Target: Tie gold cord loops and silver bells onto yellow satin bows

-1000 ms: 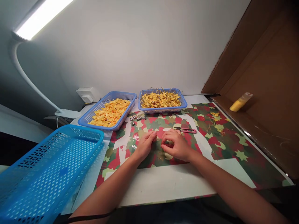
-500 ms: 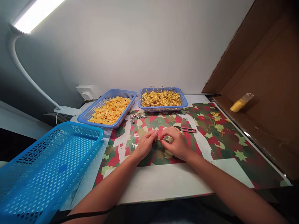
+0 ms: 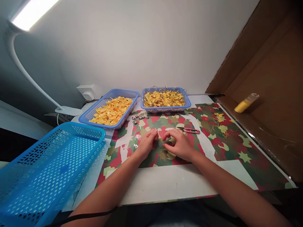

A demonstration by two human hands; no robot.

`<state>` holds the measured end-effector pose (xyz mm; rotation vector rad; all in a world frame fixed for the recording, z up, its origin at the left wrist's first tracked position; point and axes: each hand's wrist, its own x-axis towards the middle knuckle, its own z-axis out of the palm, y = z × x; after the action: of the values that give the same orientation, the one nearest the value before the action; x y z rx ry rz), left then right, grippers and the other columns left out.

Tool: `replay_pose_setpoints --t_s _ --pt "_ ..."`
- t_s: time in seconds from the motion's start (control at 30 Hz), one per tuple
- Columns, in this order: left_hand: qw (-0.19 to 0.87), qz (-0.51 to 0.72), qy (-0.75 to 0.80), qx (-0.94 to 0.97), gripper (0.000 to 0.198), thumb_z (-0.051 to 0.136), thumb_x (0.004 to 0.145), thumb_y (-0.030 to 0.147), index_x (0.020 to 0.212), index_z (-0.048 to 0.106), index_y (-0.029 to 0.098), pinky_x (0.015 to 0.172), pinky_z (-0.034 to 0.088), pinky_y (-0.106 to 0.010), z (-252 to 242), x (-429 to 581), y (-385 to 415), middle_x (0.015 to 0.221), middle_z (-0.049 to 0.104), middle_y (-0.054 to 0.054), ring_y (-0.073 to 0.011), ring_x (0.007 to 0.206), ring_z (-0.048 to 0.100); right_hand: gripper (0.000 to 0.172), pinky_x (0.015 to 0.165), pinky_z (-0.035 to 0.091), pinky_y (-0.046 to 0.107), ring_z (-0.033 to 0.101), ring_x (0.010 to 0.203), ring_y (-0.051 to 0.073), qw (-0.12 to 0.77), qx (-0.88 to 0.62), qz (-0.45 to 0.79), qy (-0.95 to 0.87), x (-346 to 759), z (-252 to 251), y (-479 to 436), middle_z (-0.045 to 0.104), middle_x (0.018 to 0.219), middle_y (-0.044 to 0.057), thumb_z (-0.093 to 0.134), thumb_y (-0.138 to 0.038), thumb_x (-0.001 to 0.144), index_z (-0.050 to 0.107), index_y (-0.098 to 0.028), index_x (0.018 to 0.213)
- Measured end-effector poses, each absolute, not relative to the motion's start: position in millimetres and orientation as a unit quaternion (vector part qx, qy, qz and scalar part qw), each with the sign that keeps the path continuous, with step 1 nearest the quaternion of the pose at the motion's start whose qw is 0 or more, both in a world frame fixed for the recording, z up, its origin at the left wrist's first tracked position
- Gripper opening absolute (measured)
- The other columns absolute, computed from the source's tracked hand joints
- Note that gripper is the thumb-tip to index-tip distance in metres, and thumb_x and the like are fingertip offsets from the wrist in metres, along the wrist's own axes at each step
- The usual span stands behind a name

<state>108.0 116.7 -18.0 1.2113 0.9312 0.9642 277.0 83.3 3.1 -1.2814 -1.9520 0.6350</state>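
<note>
Above the patterned mat (image 3: 156, 159), my left hand (image 3: 146, 144) has thumb and fingers pressed together; whatever sits in that pinch is hidden or too small to name. Just to its right is my right hand (image 3: 180, 144), thumb and forefinger apart with nothing visible between them. Pink-handled thread snips (image 3: 191, 130) lie on the mat right behind the right hand. Beyond the left hand rests a small cluster of shiny silver beads or bells (image 3: 142, 117).
Two blue-violet baskets stand at the back: one holds flat yellow pieces (image 3: 112, 111), the other yellow bow-like pieces with gold cords (image 3: 164, 98). A bright blue basket (image 3: 100, 132) is at left, near a lamp (image 3: 68, 110). Yellow scraps (image 3: 222, 127) and a yellow thread spool (image 3: 243, 106) lie right.
My hands, which met fingertip to fingertip over a thin strand, are now slightly apart. The right thumb and forefinger have parted from the left hand's pinch.
</note>
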Motion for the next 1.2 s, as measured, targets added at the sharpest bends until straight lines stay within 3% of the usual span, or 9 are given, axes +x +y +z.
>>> replay_pose_setpoints --t_s 0.17,0.3,0.43,0.77,1.2 --pt "0.624 0.424 0.402 0.518 0.046 0.052 0.084 0.056 0.058 0.04 0.019 0.044 0.027 -0.023 -18.5 108.4 117.0 0.059 0.038 0.003 -0.0103 0.052 0.034 0.025 0.088 0.036 0.037 0.06 0.089 0.018 0.343 -0.502 0.257 -0.751 276.3 5.1 82.2 0.066 0.092 -0.002 0.071 -0.017 0.069 0.057 -0.022 0.09" --pt "0.625 0.423 0.4 0.52 0.047 0.053 0.083 0.057 0.058 0.041 0.019 0.044 0.026 -0.023 -16.9 109.7 116.4 0.057 0.037 0.004 -0.01 0.051 0.033 0.018 0.087 0.038 0.038 0.058 0.092 0.021 0.374 -0.505 0.249 -0.737 270.8 4.4 82.2 0.067 0.095 0.002 0.067 -0.025 0.077 0.06 -0.022 0.092" --pt "0.619 0.423 0.402 0.526 0.048 0.055 0.081 0.058 0.057 0.04 0.019 0.045 0.024 -0.024 -13.7 111.3 115.4 0.056 0.034 0.005 -0.0093 0.05 0.029 0.003 0.087 0.037 0.039 0.056 0.092 0.022 0.42 -0.493 0.262 -0.716 262.4 -0.7 84.7 0.068 0.091 0.003 0.062 -0.024 0.081 0.064 -0.022 0.083" --pt "0.588 0.418 0.407 0.561 0.048 0.057 0.08 0.057 0.056 0.041 0.018 0.05 0.023 -0.025 -11.3 113.2 114.8 0.056 0.037 0.005 -0.0094 0.053 0.029 0.012 0.091 0.039 0.036 0.056 0.093 0.02 0.464 -0.472 0.374 -0.65 260.3 -5.9 92.8 0.064 0.083 0.003 0.058 -0.02 0.073 0.062 -0.021 0.061" --pt "0.57 0.411 0.429 0.568 0.049 0.054 0.081 0.058 0.056 0.04 0.019 0.048 0.022 -0.025 -11.9 111.7 115.2 0.054 0.033 0.006 -0.009 0.049 0.027 0.021 0.079 0.042 0.031 0.056 0.084 0.018 0.462 -0.474 0.499 -0.56 266.5 7.4 90.4 0.06 0.086 0.005 0.051 -0.026 0.066 0.062 -0.019 0.05"
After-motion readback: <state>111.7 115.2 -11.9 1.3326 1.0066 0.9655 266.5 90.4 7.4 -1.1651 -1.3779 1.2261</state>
